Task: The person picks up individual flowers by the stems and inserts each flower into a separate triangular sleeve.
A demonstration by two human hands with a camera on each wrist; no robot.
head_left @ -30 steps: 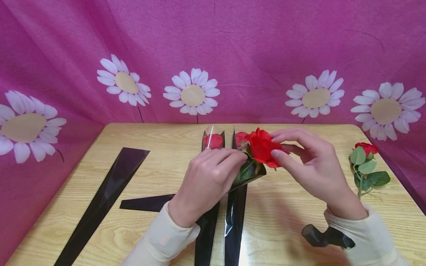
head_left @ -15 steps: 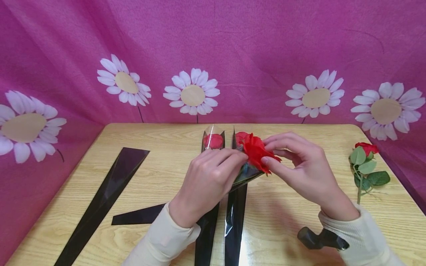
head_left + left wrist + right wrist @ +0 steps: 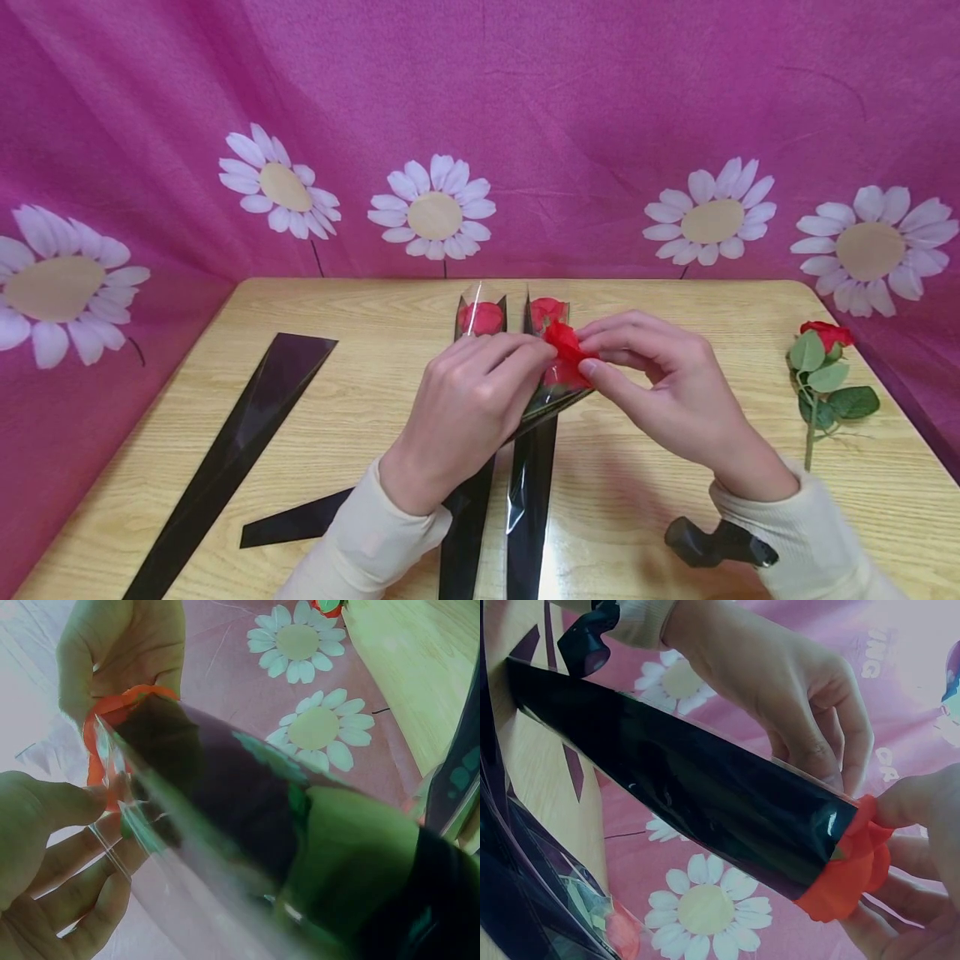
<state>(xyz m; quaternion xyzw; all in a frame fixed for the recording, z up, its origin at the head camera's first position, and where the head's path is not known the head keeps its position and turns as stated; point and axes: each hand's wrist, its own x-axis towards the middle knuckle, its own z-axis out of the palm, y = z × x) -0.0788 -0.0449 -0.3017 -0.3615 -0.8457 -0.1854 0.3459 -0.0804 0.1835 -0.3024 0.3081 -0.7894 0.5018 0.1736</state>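
Observation:
A red artificial rose (image 3: 566, 358) sits with its bloom at the wide mouth of a black-and-clear flower sleeve (image 3: 682, 787). Its stem is inside, and green leaves (image 3: 296, 802) show through the film. My left hand (image 3: 480, 400) pinches the sleeve near its rim. With thumb and fingers, my right hand (image 3: 675, 392) holds the bloom's petals from the right. In the right wrist view, the outer petals (image 3: 840, 889) spread beyond the sleeve's edge. The sleeve slants, and its narrow end (image 3: 300, 518) shows left of my left forearm in the head view.
Two wrapped roses lie side by side under my hands, their blooms (image 3: 481, 317) toward the back. A flat black sleeve (image 3: 232, 458) lies at the left of the wooden table (image 3: 360, 308). One loose rose (image 3: 817, 383) lies near the right edge. A pink daisy-print cloth (image 3: 570, 108) hangs behind.
My right hand has moved left and slightly down, bringing the rose's bloom to the sleeve mouth. The sleeve's narrow end has swung nearer to me. My left hand stays almost in place.

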